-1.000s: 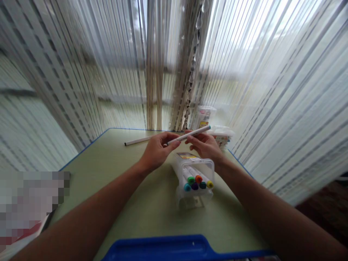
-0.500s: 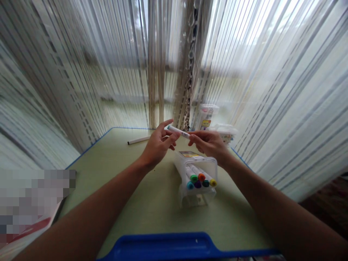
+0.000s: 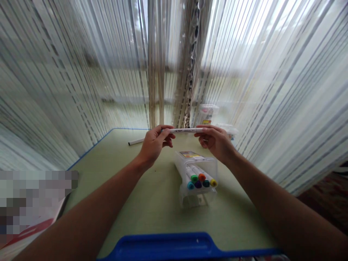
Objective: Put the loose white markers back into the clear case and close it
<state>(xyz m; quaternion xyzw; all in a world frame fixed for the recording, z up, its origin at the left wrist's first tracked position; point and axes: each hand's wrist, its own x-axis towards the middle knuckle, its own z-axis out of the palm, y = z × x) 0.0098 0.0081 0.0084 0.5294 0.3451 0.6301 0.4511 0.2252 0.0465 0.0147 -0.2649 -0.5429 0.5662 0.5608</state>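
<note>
A white marker [image 3: 186, 130] with dark print on its side is held level above the table. My left hand [image 3: 155, 144] is closed on its left end, thumb and fingers pinching it. My right hand [image 3: 214, 141] pinches the other end. Below and in front of my hands, a clear plastic case [image 3: 178, 165] lies on its side with its open end toward me. Several markers [image 3: 201, 177] inside show coloured caps: green, orange, blue, purple, dark teal and yellow. Behind my left hand, another white marker [image 3: 136, 141] with a black end lies on the table.
The pale green table [image 3: 130, 210] has a blue edge and a blue tray [image 3: 165, 246] at its front. Clear containers [image 3: 208, 114] stand at the back right. A partly blurred-out flat item [image 3: 32, 210] lies at the left. String curtains [image 3: 122, 72] hang behind.
The marker has turned from slanted to level. My left fingers have closed over its left end, which showed a teal tip before. My right hand has shifted slightly right.
</note>
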